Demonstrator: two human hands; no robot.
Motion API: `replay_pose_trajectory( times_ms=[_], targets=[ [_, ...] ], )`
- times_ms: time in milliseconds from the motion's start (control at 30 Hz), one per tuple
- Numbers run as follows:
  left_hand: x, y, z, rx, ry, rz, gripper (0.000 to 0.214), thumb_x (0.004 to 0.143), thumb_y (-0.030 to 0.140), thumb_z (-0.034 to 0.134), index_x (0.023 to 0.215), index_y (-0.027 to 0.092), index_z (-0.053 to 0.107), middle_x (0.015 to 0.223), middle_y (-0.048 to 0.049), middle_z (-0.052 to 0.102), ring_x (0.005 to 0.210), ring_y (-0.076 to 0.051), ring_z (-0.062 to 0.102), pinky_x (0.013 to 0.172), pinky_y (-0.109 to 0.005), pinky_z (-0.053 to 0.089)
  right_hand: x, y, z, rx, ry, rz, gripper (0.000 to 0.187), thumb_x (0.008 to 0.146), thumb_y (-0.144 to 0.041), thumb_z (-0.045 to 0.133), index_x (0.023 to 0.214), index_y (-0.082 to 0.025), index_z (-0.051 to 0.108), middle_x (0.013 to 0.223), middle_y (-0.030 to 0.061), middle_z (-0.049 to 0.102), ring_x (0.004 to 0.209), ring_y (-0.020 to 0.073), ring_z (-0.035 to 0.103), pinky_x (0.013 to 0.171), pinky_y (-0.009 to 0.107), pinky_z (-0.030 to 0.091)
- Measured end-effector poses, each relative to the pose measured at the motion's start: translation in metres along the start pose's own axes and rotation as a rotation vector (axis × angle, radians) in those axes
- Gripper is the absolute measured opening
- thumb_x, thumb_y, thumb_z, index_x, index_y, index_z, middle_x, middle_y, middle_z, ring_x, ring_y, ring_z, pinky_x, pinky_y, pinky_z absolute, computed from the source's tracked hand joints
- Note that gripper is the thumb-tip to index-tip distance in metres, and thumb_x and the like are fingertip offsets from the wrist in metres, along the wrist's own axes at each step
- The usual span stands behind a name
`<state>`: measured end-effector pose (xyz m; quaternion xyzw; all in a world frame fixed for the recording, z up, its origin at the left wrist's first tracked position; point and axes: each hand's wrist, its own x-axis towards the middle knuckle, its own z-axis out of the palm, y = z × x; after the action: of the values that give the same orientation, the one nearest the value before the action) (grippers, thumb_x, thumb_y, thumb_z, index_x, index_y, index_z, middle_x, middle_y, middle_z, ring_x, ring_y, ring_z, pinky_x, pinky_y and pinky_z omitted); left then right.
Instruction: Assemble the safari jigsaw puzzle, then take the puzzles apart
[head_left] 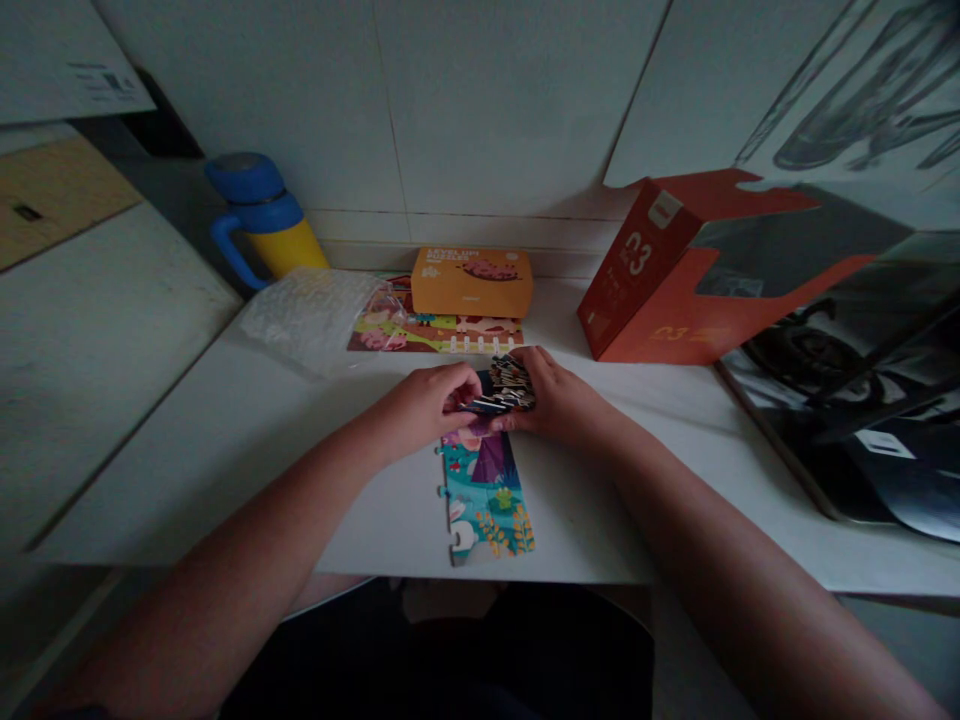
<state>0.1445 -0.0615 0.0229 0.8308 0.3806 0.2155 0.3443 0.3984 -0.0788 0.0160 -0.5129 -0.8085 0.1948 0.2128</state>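
A partly joined jigsaw puzzle point(487, 490) lies on the white counter in front of me, showing teal water, a frog and orange plants. Above its far end, my right hand point(551, 395) is wrapped around a stack of loose puzzle pieces point(511, 380), their edges facing up. My left hand point(442, 395) pinches a dark puzzle piece point(481, 405) at the stack's left side. Both hands cover the far part of the joined puzzle.
Behind the hands, a yellow puzzle box point(472, 283) stands on a printed sheet point(435, 332). Bubble wrap point(307, 310) and a blue-yellow bottle point(262, 225) are at the left. An orange box point(667, 280) stands at the right, beside a gas stove point(817, 370).
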Motion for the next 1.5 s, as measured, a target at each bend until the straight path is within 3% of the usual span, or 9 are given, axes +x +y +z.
replay_pose_trajectory(
  times_ms=[133, 267, 400, 533, 700, 867, 1067, 1300, 1500],
  targets=[
    [-0.001, 0.001, 0.012, -0.210, -0.006, -0.008, 0.029, 0.082, 0.024, 0.075, 0.105, 0.024, 0.058, 0.109, -0.0038, 0.069, 0.093, -0.018, 0.071, 0.084, -0.033, 0.062, 0.000, -0.001, 0.002, -0.015, -0.008, -0.018, 0.091, 0.073, -0.066, 0.085, 0.141, -0.020, 0.047, 0.132, 0.0197, 0.059, 0.117, 0.0389, 0.065, 0.094, 0.047, 0.052],
    [-0.003, 0.004, 0.015, -0.295, -0.012, 0.041, 0.026, 0.089, 0.025, 0.070, 0.111, 0.024, 0.057, 0.124, -0.0075, 0.065, 0.108, -0.020, 0.069, 0.093, -0.037, 0.064, -0.001, -0.001, 0.003, -0.015, 0.000, -0.023, 0.094, 0.073, -0.069, 0.083, 0.144, -0.018, 0.047, 0.136, 0.0218, 0.057, 0.117, 0.0391, 0.064, 0.095, 0.049, 0.052],
    [-0.002, 0.003, 0.008, -0.103, 0.086, 0.100, 0.027, 0.090, 0.014, 0.060, 0.115, 0.024, 0.059, 0.123, -0.0072, 0.065, 0.111, -0.021, 0.067, 0.095, -0.040, 0.062, -0.001, -0.001, 0.002, -0.032, 0.013, -0.027, 0.081, 0.078, -0.064, 0.081, 0.140, -0.021, 0.051, 0.132, 0.0187, 0.061, 0.116, 0.0367, 0.065, 0.096, 0.047, 0.052],
    [0.003, -0.008, 0.003, 0.214, 0.222, 0.090, 0.029, 0.094, 0.026, 0.067, 0.121, 0.021, 0.061, 0.129, -0.0110, 0.064, 0.127, -0.028, 0.060, 0.113, -0.048, 0.050, 0.000, -0.001, -0.001, -0.034, 0.031, -0.062, 0.075, 0.075, -0.060, 0.082, 0.133, -0.020, 0.056, 0.125, 0.0169, 0.065, 0.109, 0.0340, 0.066, 0.093, 0.045, 0.052],
    [0.013, -0.027, 0.005, 0.384, 0.129, 0.047, 0.048, 0.083, 0.043, 0.083, 0.119, 0.018, 0.065, 0.130, -0.0148, 0.062, 0.126, -0.034, 0.059, 0.111, -0.048, 0.046, -0.002, -0.007, -0.013, 0.028, -0.007, -0.093, 0.069, 0.072, -0.055, 0.086, 0.125, -0.020, 0.059, 0.117, 0.0131, 0.070, 0.098, 0.0292, 0.067, 0.087, 0.040, 0.052],
    [0.027, -0.033, 0.004, 0.287, 0.129, 0.055, 0.047, 0.074, 0.043, 0.090, 0.110, 0.021, 0.068, 0.126, -0.0103, 0.064, 0.120, -0.030, 0.062, 0.107, -0.044, 0.048, -0.005, -0.015, -0.023, 0.155, -0.172, -0.130, 0.069, 0.071, -0.050, 0.088, 0.127, -0.022, 0.057, 0.118, 0.0084, 0.071, 0.099, 0.0259, 0.068, 0.087, 0.037, 0.052],
    [0.027, -0.026, 0.002, 0.171, 0.135, -0.015, 0.048, 0.067, 0.033, 0.092, 0.105, 0.022, 0.064, 0.116, -0.0076, 0.067, 0.113, -0.029, 0.064, 0.100, -0.044, 0.050, -0.004, -0.014, -0.018, 0.133, -0.190, -0.107, 0.068, 0.069, -0.047, 0.089, 0.124, -0.023, 0.057, 0.117, 0.0090, 0.072, 0.098, 0.0267, 0.068, 0.085, 0.038, 0.051],
    [0.022, -0.026, 0.009, -0.079, 0.082, 0.041, 0.032, 0.081, 0.008, 0.065, 0.108, 0.024, 0.061, 0.108, -0.0024, 0.071, 0.104, -0.021, 0.068, 0.093, -0.038, 0.053, -0.005, -0.011, -0.017, 0.153, -0.170, -0.048, 0.074, 0.067, -0.050, 0.091, 0.126, -0.023, 0.055, 0.116, 0.0100, 0.072, 0.098, 0.0281, 0.069, 0.085, 0.040, 0.052],
    [0.024, -0.026, 0.010, -0.209, 0.035, 0.041, 0.029, 0.089, 0.008, 0.057, 0.113, 0.023, 0.065, 0.114, -0.0043, 0.074, 0.110, -0.021, 0.070, 0.100, -0.041, 0.054, -0.005, -0.005, -0.011, 0.189, -0.102, -0.051, 0.094, 0.068, -0.053, 0.092, 0.142, -0.020, 0.044, 0.132, 0.0161, 0.065, 0.111, 0.0309, 0.068, 0.093, 0.042, 0.052]
  ],
)
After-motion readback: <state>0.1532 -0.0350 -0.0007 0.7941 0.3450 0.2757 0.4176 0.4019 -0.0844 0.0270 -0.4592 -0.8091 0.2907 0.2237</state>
